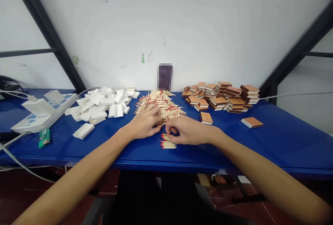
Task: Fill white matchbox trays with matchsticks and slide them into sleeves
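Observation:
A heap of loose red-tipped matches (pixel 169 108) lies at the back middle of the blue table. My left hand (pixel 146 121) rests against the heap's near left side with its fingers bent and drawn together; anything between the fingertips is hidden. Close beside it, my right hand (pixel 186 130) is curled, thumb and forefinger meeting in a pinch. What that pinch holds, if anything, cannot be made out. Just under its fingertips lies a small group of matches (pixel 168 144), roughly lined up with their red heads to the left.
White matchbox trays (pixel 97 103) are heaped at the left, with one tray (pixel 83 131) apart in front. Brown matchbox sleeves (pixel 220 96) stand piled at the right; one box (pixel 252 122) lies separately. A power strip (pixel 39 117) with cables and a green object (pixel 44 138) occupy the far left.

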A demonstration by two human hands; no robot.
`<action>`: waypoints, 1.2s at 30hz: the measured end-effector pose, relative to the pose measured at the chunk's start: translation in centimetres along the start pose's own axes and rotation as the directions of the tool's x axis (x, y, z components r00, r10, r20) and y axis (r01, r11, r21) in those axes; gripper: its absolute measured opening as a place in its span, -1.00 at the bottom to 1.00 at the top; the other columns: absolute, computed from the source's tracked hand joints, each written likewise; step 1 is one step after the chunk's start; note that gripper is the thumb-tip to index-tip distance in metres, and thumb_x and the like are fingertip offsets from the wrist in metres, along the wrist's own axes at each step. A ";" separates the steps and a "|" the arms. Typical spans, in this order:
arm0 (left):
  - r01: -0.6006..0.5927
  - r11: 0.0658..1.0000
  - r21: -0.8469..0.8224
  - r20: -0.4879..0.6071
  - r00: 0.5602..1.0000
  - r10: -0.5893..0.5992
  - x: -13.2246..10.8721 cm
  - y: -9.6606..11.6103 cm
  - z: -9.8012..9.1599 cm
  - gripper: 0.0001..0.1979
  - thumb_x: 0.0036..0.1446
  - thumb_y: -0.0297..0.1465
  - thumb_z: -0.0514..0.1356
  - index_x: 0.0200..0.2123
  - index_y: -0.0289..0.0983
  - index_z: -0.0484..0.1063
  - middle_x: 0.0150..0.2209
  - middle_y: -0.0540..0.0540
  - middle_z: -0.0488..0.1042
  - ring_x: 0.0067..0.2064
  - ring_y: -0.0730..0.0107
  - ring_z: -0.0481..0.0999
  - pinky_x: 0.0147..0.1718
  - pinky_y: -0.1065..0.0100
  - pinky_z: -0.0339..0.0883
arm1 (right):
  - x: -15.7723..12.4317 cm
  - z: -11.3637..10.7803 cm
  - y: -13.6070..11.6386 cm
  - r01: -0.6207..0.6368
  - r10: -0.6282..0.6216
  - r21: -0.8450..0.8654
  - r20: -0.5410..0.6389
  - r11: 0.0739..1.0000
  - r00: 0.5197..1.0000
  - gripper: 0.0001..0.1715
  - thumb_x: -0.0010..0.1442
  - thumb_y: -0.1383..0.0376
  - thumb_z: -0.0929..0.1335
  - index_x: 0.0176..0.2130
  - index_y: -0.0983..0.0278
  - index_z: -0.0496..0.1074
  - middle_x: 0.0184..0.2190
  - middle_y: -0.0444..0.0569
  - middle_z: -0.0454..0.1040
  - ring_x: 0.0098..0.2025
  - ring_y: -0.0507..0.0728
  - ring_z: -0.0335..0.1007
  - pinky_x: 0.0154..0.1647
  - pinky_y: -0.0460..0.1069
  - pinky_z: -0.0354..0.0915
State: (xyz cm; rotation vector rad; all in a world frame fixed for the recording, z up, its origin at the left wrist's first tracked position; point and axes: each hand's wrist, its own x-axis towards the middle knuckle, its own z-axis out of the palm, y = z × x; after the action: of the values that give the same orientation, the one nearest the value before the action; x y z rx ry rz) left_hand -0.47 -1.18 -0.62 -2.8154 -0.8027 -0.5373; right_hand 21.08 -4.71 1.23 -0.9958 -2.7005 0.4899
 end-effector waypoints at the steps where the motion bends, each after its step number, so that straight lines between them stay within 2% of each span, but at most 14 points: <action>1: 0.000 1.000 -0.016 -0.002 1.000 0.000 0.0 0.0 0.0 -0.81 0.23 -0.37 0.17 -0.38 -0.27 0.54 -0.21 -0.14 0.41 -0.12 0.19 0.29 -0.12 0.17 0.14 | 0.0 -0.1 0.0 0.004 -0.004 -0.016 -0.018 1.000 1.000 -0.91 0.14 0.31 0.35 -0.41 0.25 0.39 -0.47 -0.16 0.40 -0.45 0.01 0.23 -0.38 -0.08 0.09; 3: -0.002 0.999 -0.049 -0.015 1.000 0.001 0.0 0.0 -0.1 -0.82 0.23 -0.36 0.18 -0.38 -0.27 0.54 -0.22 -0.13 0.41 -0.13 0.21 0.29 -0.12 0.19 0.15 | -0.1 -0.4 0.2 -0.011 0.005 -0.073 -0.090 0.997 0.996 -0.90 0.17 0.34 0.31 -0.41 0.26 0.36 -0.47 -0.14 0.40 -0.44 0.02 0.21 -0.37 -0.07 0.07; 6: -0.005 0.995 -0.101 -0.027 1.000 0.003 0.0 0.1 -0.2 -0.82 0.23 -0.34 0.20 -0.38 -0.26 0.54 -0.24 -0.10 0.40 -0.13 0.24 0.28 -0.11 0.22 0.16 | -0.3 -1.1 0.7 -0.098 0.061 -0.158 -0.220 0.983 0.973 -0.91 0.21 0.35 0.26 -0.33 0.26 0.35 -0.42 -0.10 0.42 -0.40 0.05 0.23 -0.36 -0.06 0.04; 8: -0.015 0.990 -0.140 -0.023 1.000 0.012 0.0 0.2 -0.3 -0.82 0.23 -0.33 0.21 -0.39 -0.25 0.54 -0.25 -0.09 0.40 -0.13 0.25 0.29 -0.09 0.23 0.15 | -0.5 -1.5 1.2 -0.145 0.091 -0.201 -0.256 0.969 0.962 -0.90 0.23 0.33 0.26 -0.28 0.26 0.36 -0.37 -0.08 0.44 -0.37 0.07 0.26 -0.35 -0.06 0.04; 10: -0.030 0.983 -0.182 -0.004 1.000 0.030 0.0 0.2 -0.3 -0.82 0.23 -0.32 0.23 -0.38 -0.24 0.55 -0.25 -0.08 0.40 -0.13 0.26 0.29 -0.09 0.25 0.15 | -0.6 -1.7 1.6 -0.155 0.099 -0.232 -0.234 0.960 0.967 -0.91 0.21 0.33 0.27 -0.27 0.26 0.38 -0.34 -0.06 0.46 -0.33 0.09 0.30 -0.34 -0.05 0.05; 16: -0.010 0.977 -0.212 0.059 0.998 0.023 0.0 0.2 -0.5 -0.81 0.24 -0.31 0.23 -0.38 -0.24 0.56 -0.24 -0.08 0.40 -0.14 0.26 0.29 -0.07 0.23 0.14 | -0.4 -1.2 1.9 -0.136 0.124 -0.234 -0.063 0.963 0.990 -0.93 0.19 0.30 0.33 -0.32 0.23 0.44 -0.29 -0.06 0.52 -0.26 0.12 0.37 -0.32 -0.05 0.08; 19: -0.013 0.977 -0.211 0.075 0.997 0.030 0.0 0.1 -0.4 -0.81 0.25 -0.30 0.22 -0.35 -0.23 0.58 -0.24 -0.08 0.40 -0.14 0.26 0.29 -0.06 0.23 0.14 | -0.1 -0.6 2.1 -0.148 0.141 -0.228 -0.047 0.962 0.989 -0.90 0.22 0.27 0.32 -0.29 0.22 0.45 -0.29 -0.06 0.53 -0.28 0.11 0.36 -0.35 -0.05 0.07; 22: -0.025 0.974 -0.227 0.092 0.995 0.047 -0.1 0.1 -0.3 -0.80 0.28 -0.28 0.21 -0.30 -0.22 0.59 -0.24 -0.08 0.40 -0.14 0.26 0.30 -0.05 0.22 0.14 | 0.0 -0.5 2.2 -0.175 0.171 -0.236 -0.037 0.956 0.985 -0.90 0.20 0.32 0.31 -0.34 0.23 0.43 -0.35 -0.08 0.51 -0.35 0.08 0.32 -0.39 -0.06 0.05; 28: -0.035 0.964 -0.264 0.122 0.990 0.070 -0.1 0.6 -0.6 -0.74 0.32 -0.36 0.09 -0.28 -0.28 0.57 -0.25 -0.11 0.39 -0.14 0.26 0.29 -0.05 0.22 0.15 | -0.8 -2.4 1.7 -0.287 0.271 -0.228 -0.097 0.930 0.958 -0.93 0.08 0.36 0.34 -0.45 0.25 0.39 -0.48 -0.12 0.47 -0.44 0.05 0.29 -0.41 -0.07 0.04; 33: -0.056 0.942 -0.330 0.152 0.982 0.111 -0.2 0.9 -1.2 -0.72 0.17 -0.50 0.07 -0.23 -0.21 0.60 -0.25 -0.09 0.37 -0.13 0.25 0.30 -0.04 0.22 0.17 | -1.1 -2.9 1.7 -0.197 0.185 -0.150 -0.094 0.969 0.978 -0.91 0.04 0.43 0.33 -0.44 0.25 0.37 -0.48 -0.16 0.46 -0.44 0.02 0.29 -0.40 -0.08 0.07; 36: -0.051 0.951 -0.305 0.116 0.989 0.090 -0.2 0.7 -1.0 -0.67 0.15 -0.54 0.05 -0.18 -0.22 0.59 -0.24 -0.09 0.38 -0.13 0.26 0.31 -0.03 0.21 0.16 | -0.9 -2.5 2.0 -0.101 0.086 -0.141 -0.113 0.985 0.990 -0.86 0.08 0.45 0.28 -0.41 0.26 0.40 -0.46 -0.14 0.45 -0.43 0.03 0.27 -0.38 -0.08 0.09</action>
State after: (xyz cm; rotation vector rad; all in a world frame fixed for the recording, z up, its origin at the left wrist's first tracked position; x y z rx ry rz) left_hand -0.52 -2.13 0.22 -3.1750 -0.6891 -0.5100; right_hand 23.71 -3.31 2.67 -1.1571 -2.6338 0.2490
